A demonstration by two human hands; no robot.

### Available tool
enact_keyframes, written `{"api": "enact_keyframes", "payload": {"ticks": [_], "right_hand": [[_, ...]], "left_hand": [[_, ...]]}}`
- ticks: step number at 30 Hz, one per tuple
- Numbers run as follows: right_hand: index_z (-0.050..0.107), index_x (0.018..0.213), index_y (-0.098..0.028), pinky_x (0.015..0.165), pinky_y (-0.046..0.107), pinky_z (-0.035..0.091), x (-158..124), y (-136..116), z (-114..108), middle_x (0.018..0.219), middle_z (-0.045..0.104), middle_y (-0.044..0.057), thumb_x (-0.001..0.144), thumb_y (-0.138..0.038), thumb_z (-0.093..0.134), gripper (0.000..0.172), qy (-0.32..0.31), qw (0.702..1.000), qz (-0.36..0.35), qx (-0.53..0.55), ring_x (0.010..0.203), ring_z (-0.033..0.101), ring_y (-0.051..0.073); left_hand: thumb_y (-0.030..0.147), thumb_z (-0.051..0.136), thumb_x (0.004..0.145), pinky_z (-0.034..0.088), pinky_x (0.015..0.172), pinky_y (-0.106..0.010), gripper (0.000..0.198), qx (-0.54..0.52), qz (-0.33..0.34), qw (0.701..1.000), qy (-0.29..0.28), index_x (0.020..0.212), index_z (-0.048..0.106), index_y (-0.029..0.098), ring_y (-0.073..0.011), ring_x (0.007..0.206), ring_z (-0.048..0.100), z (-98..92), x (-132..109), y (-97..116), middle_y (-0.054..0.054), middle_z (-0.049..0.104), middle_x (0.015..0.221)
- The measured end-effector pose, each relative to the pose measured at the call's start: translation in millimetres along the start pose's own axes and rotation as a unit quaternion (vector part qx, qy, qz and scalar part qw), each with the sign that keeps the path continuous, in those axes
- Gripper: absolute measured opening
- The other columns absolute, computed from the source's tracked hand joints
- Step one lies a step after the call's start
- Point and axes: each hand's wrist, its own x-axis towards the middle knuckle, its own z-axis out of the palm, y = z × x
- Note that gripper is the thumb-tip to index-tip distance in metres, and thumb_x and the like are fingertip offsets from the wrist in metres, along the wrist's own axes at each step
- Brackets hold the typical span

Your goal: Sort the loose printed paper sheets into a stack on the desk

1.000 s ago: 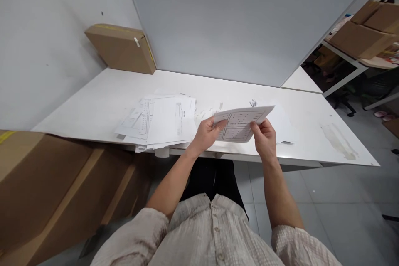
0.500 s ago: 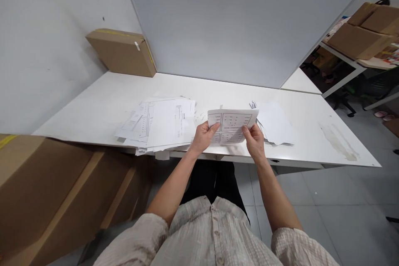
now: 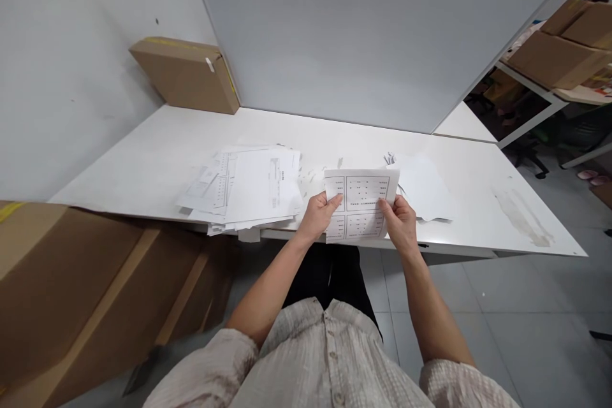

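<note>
Between my two hands is a printed sheet of paper [image 3: 364,194], with table lines and small text facing up. My left hand [image 3: 317,217] pinches its left edge, thumb on top. At the right edge my right hand [image 3: 400,222] grips the same sheet, its thumb also on the printed face. The fingers under the paper are hidden. To the left lies a loose, uneven pile of printed papers [image 3: 253,188], partly over the table's front edge. Just right of the held sheet rests a second pile of papers [image 3: 427,190], its top sheet blank.
The white table [image 3: 478,204] backs onto an upright grey-white panel [image 3: 325,38]. A closed cardboard box [image 3: 184,76] stands at the back left corner. Large cardboard pieces [image 3: 95,280] fill the floor at left. More boxes [image 3: 559,54] sit on another table at right.
The held sheet has come slightly nearer to me and tilted flatter, so more of its printed face shows. Both hands have shifted a little right and down, still gripping it.
</note>
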Motion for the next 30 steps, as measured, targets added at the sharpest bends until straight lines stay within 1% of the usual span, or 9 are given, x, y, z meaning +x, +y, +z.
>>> {"api": "enact_keyframes", "payload": {"ticks": [7,11,13,14,15,17,20,23,30], "right_hand": [[0.059,0.082,-0.019,0.059,0.027,0.044,-1,8,-5,0.076,0.061,0.002,0.076,-0.045,0.061,0.026,0.013,1.000,0.023,-0.005,0.069,0.053,0.015],[0.059,0.097,-0.019,0.065,0.031,0.049,-3,34,-23,0.090,0.066,0.006,0.076,-0.045,0.060,0.034,0.016,0.993,0.085,0.075,0.078,0.059,0.019],[0.060,0.091,-0.017,0.060,0.030,0.048,-6,48,-33,0.081,0.066,0.005,0.074,-0.046,0.061,0.034,-0.027,0.990,0.134,0.033,0.072,0.059,0.019],[0.061,0.085,-0.017,0.056,0.029,0.047,-8,54,-37,0.074,0.065,0.004,0.072,-0.047,0.061,0.033,-0.051,0.987,0.155,-0.005,0.067,0.059,0.019],[0.060,0.080,-0.017,0.052,0.028,0.046,-9,58,-40,0.068,0.063,0.003,0.071,-0.048,0.061,0.032,-0.070,0.982,0.169,-0.039,0.063,0.057,0.019],[0.059,0.074,-0.017,0.047,0.027,0.043,-11,62,-41,0.060,0.060,0.001,0.070,-0.049,0.061,0.032,-0.084,0.978,0.178,-0.074,0.058,0.055,0.018],[0.057,0.073,-0.017,0.046,0.027,0.042,-9,61,-36,0.060,0.060,0.001,0.069,-0.049,0.061,0.032,-0.096,0.976,0.187,-0.051,0.056,0.055,0.017],[0.057,0.074,-0.017,0.050,0.028,0.045,-4,60,-27,0.066,0.063,0.003,0.070,-0.048,0.062,0.032,-0.107,0.974,0.200,-0.028,0.060,0.057,0.018],[0.058,0.078,-0.017,0.053,0.029,0.047,5,64,-16,0.072,0.065,0.004,0.072,-0.046,0.060,0.030,-0.096,0.975,0.201,-0.021,0.065,0.060,0.020]], "left_hand": [[0.046,0.064,0.077,0.048,0.084,-0.038,0.041,-0.011,-0.040,0.999,-0.034,0.101,0.068,0.013,-0.0240,0.090,0.064,2.2,-8,1,-0.009,0.070,0.094],[0.052,0.058,0.079,0.050,0.072,-0.034,0.045,0.026,-0.181,0.970,-0.161,0.101,0.065,0.014,-0.0210,0.077,0.066,-15.4,-20,-9,-0.011,0.070,0.092],[0.053,0.057,0.079,0.050,0.066,-0.033,0.045,0.069,-0.255,0.942,-0.208,0.098,0.065,0.013,-0.0208,0.071,0.067,-26.4,-25,-17,-0.013,0.070,0.090],[0.052,0.056,0.080,0.050,0.063,-0.032,0.043,0.093,-0.263,0.939,-0.201,0.096,0.065,0.013,-0.0200,0.066,0.067,-30.7,-25,-22,-0.012,0.070,0.087],[0.050,0.055,0.080,0.049,0.061,-0.031,0.040,0.117,-0.246,0.947,-0.173,0.093,0.066,0.014,-0.0188,0.062,0.066,-33.8,-24,-26,-0.011,0.070,0.084],[0.045,0.055,0.081,0.049,0.066,-0.032,0.031,0.166,-0.146,0.973,-0.067,0.091,0.066,0.017,-0.0176,0.062,0.064,-36.0,-18,-34,-0.008,0.069,0.082],[0.032,0.051,0.084,0.044,0.089,-0.037,0.025,0.250,0.042,0.966,0.047,0.102,0.065,0.022,-0.0232,0.091,0.061,-32.9,-2,-42,-0.008,0.066,0.100],[0.018,0.041,0.085,0.035,0.100,-0.040,0.038,0.333,0.135,0.933,0.030,0.120,0.057,0.021,-0.0251,0.113,0.049,-30.3,17,-49,-0.009,0.059,0.117],[0.001,0.031,0.078,0.038,0.096,-0.037,0.056,0.431,0.156,0.889,-0.002,0.125,0.055,0.020,-0.0231,0.109,0.048,-35.6,39,-63,-0.010,0.055,0.113]]}}
